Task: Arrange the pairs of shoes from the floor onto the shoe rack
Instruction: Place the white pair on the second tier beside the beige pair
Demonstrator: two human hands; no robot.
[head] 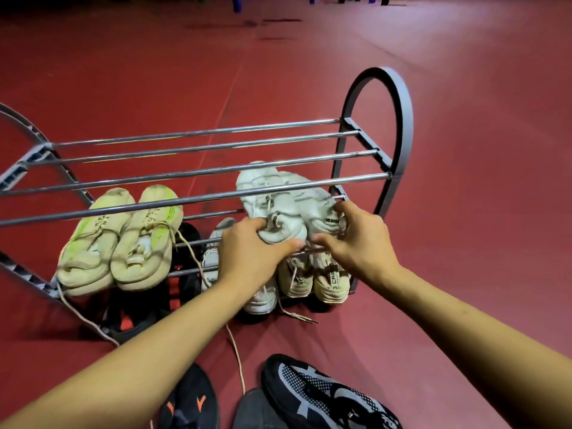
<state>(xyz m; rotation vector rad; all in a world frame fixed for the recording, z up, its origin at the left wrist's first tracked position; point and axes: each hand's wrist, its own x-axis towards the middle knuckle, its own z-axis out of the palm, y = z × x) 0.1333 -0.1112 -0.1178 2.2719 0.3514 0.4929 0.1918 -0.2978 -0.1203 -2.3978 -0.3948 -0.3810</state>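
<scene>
A metal shoe rack with chrome rails and grey arched plastic ends (399, 125) is seen from above on a dark red floor (464, 212). Its top tier is bare. On the middle tier, toward the right end, a pair of pale grey-white lace-up trainers (278, 196) is held side by side, toes pointing away. The heel of the left-hand trainer is gripped by the left hand (250, 252), its fingers curled over the back of the shoe. The heel of the right-hand trainer, marked with a small black label, is gripped by the right hand (359, 239), thumb stretched inward beneath it — the two thumbs nearly meet over a rail.

On the same tier, at the left, a pair of cream knit trainers with neon yellow-green stripes (123, 239) is set, with loose laces trailing down to the floor. On the lowest tier, below the hands, a pair of beige trainers with printed heel tabs (328, 283) is parked at the right, a white trainer (213, 252) just beside them, largely hidden by the left forearm, and dark black-and-red footwear (179, 289) further left, in shadow.

Still on the floor, near the lower edge, a black-and-grey patterned mesh trainer (325, 394) and a black shoe with orange marks (188, 400) are seen.
</scene>
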